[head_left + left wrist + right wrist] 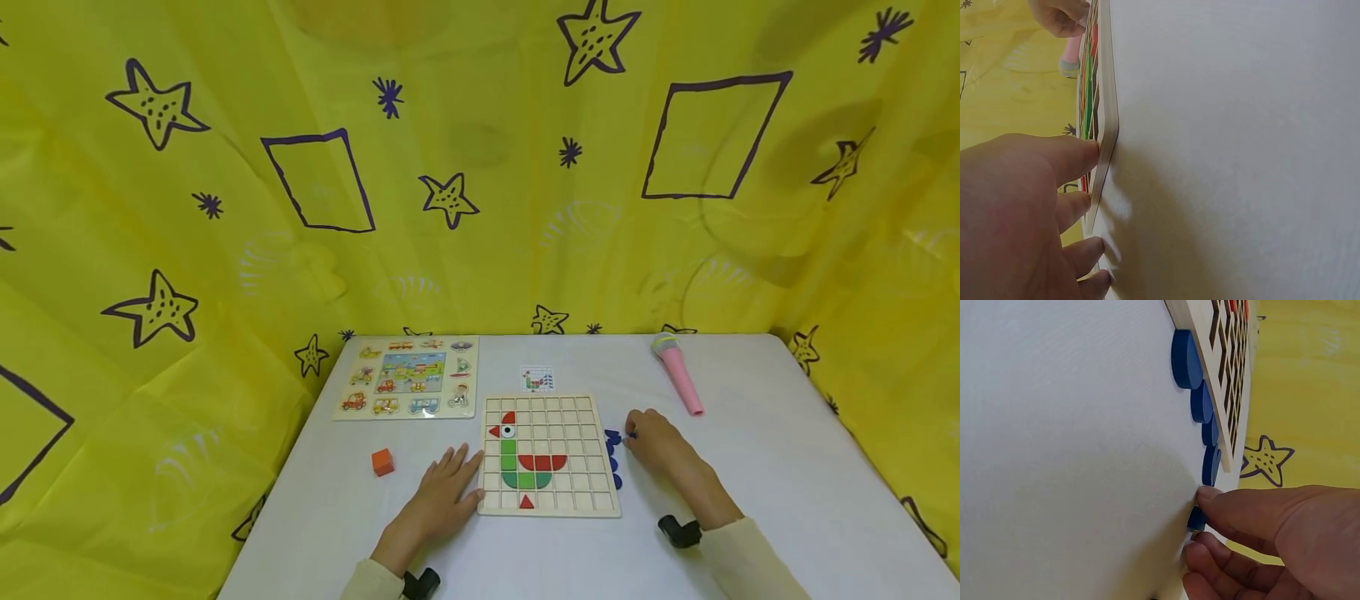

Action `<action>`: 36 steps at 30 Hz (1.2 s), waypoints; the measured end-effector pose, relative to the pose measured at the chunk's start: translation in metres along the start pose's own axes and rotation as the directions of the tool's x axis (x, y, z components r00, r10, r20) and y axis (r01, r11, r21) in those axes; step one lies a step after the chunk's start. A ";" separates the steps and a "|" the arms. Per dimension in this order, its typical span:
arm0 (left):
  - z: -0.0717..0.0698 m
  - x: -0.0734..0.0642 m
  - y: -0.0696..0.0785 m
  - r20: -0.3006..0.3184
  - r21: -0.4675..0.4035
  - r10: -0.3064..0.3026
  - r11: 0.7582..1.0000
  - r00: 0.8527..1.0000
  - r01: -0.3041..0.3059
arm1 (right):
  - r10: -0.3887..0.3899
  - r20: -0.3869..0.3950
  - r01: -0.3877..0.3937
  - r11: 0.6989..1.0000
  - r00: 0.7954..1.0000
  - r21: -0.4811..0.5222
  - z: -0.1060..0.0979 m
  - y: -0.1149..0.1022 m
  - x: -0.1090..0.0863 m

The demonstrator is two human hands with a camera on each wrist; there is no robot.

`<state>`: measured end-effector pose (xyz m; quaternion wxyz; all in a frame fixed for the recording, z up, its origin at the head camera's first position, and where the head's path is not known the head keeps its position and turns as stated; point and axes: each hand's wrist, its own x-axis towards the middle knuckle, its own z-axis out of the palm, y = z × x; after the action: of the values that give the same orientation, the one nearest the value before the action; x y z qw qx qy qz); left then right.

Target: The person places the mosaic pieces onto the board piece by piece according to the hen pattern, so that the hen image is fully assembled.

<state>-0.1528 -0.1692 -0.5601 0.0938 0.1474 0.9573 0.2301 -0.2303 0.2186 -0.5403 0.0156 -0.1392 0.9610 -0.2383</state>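
Note:
A wooden grid board lies on the white table with a bird figure of red and green pieces and an eye tile set in it. My left hand touches the board's left edge, fingers spread. Along the right edge runs a row of dark blue pieces. Just beyond that row, my right hand pinches a small blue piece between thumb and fingers, low over the table. Fingers hide much of that piece. Near the lower edge, a red triangle sits in the grid.
A small picture card lies behind the board. At the back left is a vehicle puzzle board. An orange cube sits left of my left hand. The pink toy microphone lies at the back right. Yellow patterned curtain surrounds the table.

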 end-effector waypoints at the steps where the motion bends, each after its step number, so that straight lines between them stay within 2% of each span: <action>1: 0.000 0.000 0.000 -0.002 -0.002 0.003 1.000 1.000 -0.003 | -0.007 -0.006 0.007 1.000 1.000 -0.005 0.000 0.000 0.000; 6: 0.001 0.001 0.000 -0.003 0.002 0.003 1.000 1.000 -0.003 | 0.010 0.008 -0.010 1.000 1.000 -0.003 -0.003 0.001 0.002; 13: 0.001 0.001 -0.001 0.000 0.003 0.002 1.000 1.000 -0.002 | 0.128 0.040 -0.130 0.989 0.991 0.068 -0.012 0.002 0.001; 16: 0.000 0.001 -0.001 0.001 0.007 0.004 1.000 1.000 -0.004 | 0.152 0.046 -0.155 0.986 0.987 0.066 -0.015 0.005 -0.001; 21: -0.001 0.000 -0.001 0.002 0.001 0.006 1.000 1.000 -0.006 | 0.119 0.109 -0.123 0.992 0.987 0.026 -0.020 0.013 -0.005; 27: -0.001 0.000 0.001 0.005 -0.002 -0.010 1.000 1.000 0.010 | 0.082 0.196 -0.086 0.996 0.977 0.013 -0.025 0.017 -0.011; 36: 0.001 0.000 -0.001 0.005 0.006 -0.004 1.000 1.000 0.004 | 0.060 0.133 -0.062 0.998 0.989 0.012 -0.018 0.018 -0.015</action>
<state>-0.1525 -0.1697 -0.5609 0.0963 0.1462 0.9581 0.2266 -0.2222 0.2467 -0.5332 0.0877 -0.1250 0.9598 -0.2356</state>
